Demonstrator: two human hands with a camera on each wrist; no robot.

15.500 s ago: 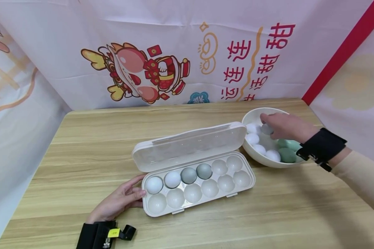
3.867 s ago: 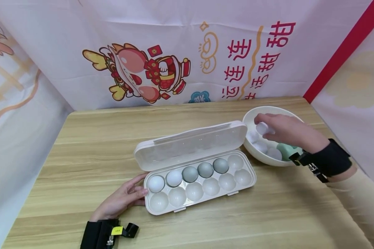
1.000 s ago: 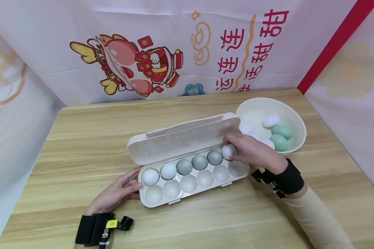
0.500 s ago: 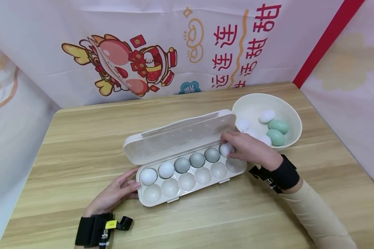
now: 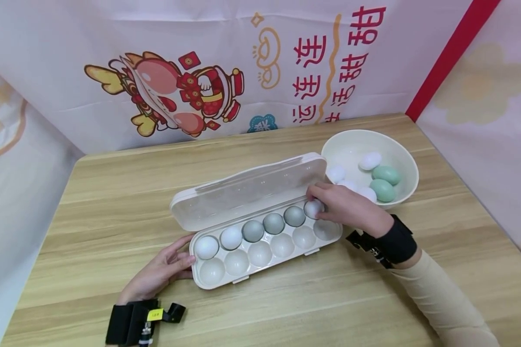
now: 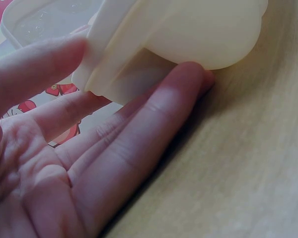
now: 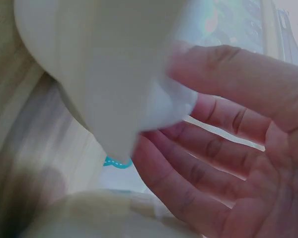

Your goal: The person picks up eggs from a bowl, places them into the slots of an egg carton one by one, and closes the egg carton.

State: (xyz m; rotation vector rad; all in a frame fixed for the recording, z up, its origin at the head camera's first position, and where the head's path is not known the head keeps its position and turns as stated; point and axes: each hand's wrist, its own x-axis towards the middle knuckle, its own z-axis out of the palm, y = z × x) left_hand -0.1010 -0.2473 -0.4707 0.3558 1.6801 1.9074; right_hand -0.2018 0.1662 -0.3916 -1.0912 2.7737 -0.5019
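Note:
A white egg box (image 5: 259, 254) lies on the table with its clear lid (image 5: 249, 193) raised at the back. My left hand (image 5: 160, 270) grips its left end, thumb at the rim and fingers against the underside, as the left wrist view shows. With thumb and fingers my right hand (image 5: 345, 207) pinches a white egg (image 5: 313, 209) at the back right cup. Left of it in the back row sit several eggs: pale grey ones such as this grey egg (image 5: 294, 216), then white ones at the far left (image 5: 207, 247). Front-row cups are bare.
Just behind my right hand stands a white bowl (image 5: 351, 144) holding several white eggs (image 5: 370, 161) and two green eggs (image 5: 386, 174). The box's lid edge overlaps the bowl in the head view. A printed cloth (image 5: 226, 29) hangs behind the wooden table (image 5: 126, 193).
Earlier my right hand was in the bowl. A grey egg has since come into the back row, then a white egg was carried to the right end cup and lowered. My left hand stays put.

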